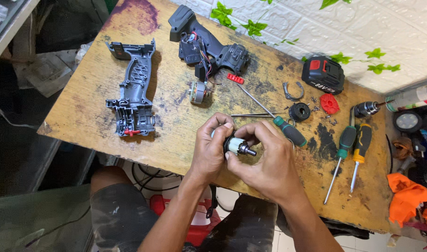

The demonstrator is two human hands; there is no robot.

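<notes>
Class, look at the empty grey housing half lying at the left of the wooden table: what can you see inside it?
Inside the grey housing half show moulded ribs, empty compartments and a small red part at its near end. No motor or wiring is visible. Its underside, against the wooden table, is hidden.

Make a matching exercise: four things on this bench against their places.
1. armature
2. battery pack
3. empty housing half
4. yellow-handled screwdriver

A. far left of the board
B. far edge, by the white wall
C. held in both hands
D. right side, beside a green-handled screwdriver

Pairs: 1-C, 2-B, 3-A, 4-D
</notes>
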